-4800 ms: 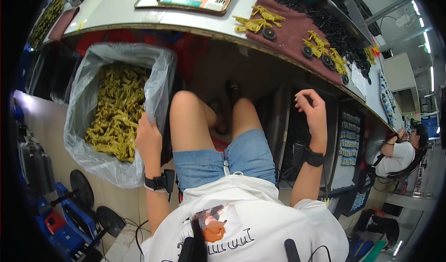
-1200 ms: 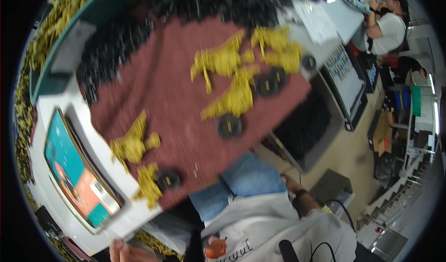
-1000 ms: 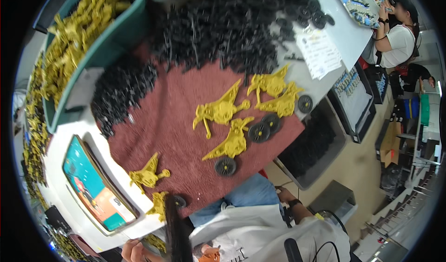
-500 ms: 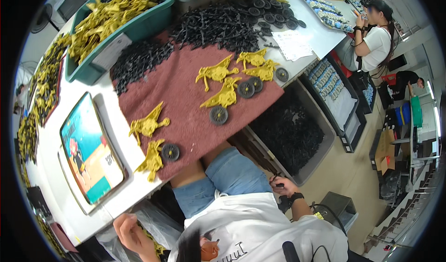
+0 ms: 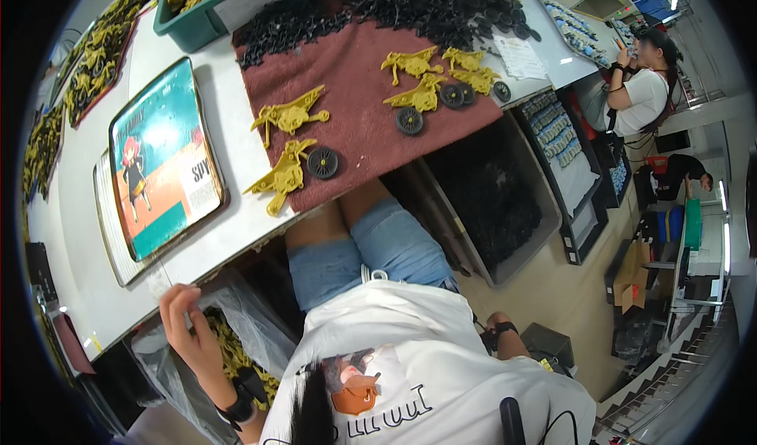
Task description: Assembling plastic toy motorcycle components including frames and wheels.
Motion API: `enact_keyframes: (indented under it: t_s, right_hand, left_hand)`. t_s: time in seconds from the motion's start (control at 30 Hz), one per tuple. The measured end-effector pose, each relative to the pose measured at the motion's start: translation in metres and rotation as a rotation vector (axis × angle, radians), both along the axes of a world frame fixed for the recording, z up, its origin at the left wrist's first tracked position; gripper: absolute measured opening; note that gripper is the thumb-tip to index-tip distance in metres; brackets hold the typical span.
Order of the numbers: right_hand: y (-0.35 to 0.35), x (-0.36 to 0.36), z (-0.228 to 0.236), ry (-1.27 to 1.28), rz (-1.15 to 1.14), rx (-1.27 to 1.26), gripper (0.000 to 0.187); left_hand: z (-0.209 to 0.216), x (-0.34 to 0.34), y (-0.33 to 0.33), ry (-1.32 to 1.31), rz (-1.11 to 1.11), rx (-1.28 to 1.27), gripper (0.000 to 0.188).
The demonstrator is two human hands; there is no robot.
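My left hand (image 5: 189, 330) hovers at the table's front edge, just below the picture-printed tray. Its fingers are loosely bent, the thumb stands apart, and nothing shows in it. Under it, a clear plastic bag (image 5: 256, 311) holds yellow parts (image 5: 229, 350). My right hand (image 5: 498, 319) is down at my right side, its fingers mostly hidden by my body. On the red-brown cloth (image 5: 347, 145) lie several yellow toy-like parts (image 5: 290, 115) and black spoked wheels (image 5: 322, 162). One wheel (image 5: 409, 121) touches or nearly touches a yellow part (image 5: 418, 94).
The printed tray (image 5: 169, 161) lies left of the cloth. Behind stand a green bin (image 5: 229, 11) and heaps of black parts (image 5: 426, 11). A grey bin (image 5: 505, 208) of black parts stands at right below the table. A co-worker (image 5: 639, 90) sits at far right.
The view has shifted, so the table sits higher in it. My left hand has risen toward the table edge. My right hand, which showed a small dark thing at its fingers, has drawn back.
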State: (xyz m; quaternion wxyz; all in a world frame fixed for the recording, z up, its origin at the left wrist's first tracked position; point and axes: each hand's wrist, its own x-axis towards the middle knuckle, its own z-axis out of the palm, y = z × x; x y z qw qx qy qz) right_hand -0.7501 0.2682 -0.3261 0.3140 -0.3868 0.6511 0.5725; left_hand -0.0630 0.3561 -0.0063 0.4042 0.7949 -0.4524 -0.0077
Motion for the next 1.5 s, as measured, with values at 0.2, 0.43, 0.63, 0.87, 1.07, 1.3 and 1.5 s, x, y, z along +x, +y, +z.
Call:
enact_keyframes:
  t_s: [0.2,0.43,0.63,0.87,1.07,1.3,1.5]
  right_hand:
    - [-0.092,0.155,0.113,-0.433,0.303,-0.741,0.019]
    - [-0.138,0.239,0.140,-0.751,0.016,-0.295,0.037]
    - [-0.105,0.181,0.115,-0.757,-0.504,-0.112,0.041]
    - [-0.086,0.220,0.162,-0.398,-0.175,-0.236,0.033]
    - [-0.038,0.143,0.112,-0.161,0.200,-0.029,0.039]
    - [-0.155,0.227,0.147,-0.628,0.377,-0.055,0.016]
    - [-0.229,0.432,0.322,-1.359,0.069,0.015,0.017]
  left_hand:
    - [-0.003,0.004,-0.004,0.015,0.032,-0.039,0.020]
    - [-0.009,-0.027,-0.022,0.189,-0.182,0.029,0.029]
    - [-0.020,-0.035,-0.015,0.289,-0.151,0.095,0.028]
    - [-0.018,-0.019,-0.023,0.226,-0.133,0.069,0.028]
    - [-0.021,-0.012,-0.034,0.227,-0.123,0.077,0.027]
    - [-0.012,-0.003,-0.043,0.170,-0.075,0.015,0.029]
    - [-0.014,0.001,-0.061,0.136,-0.024,-0.069,0.028]
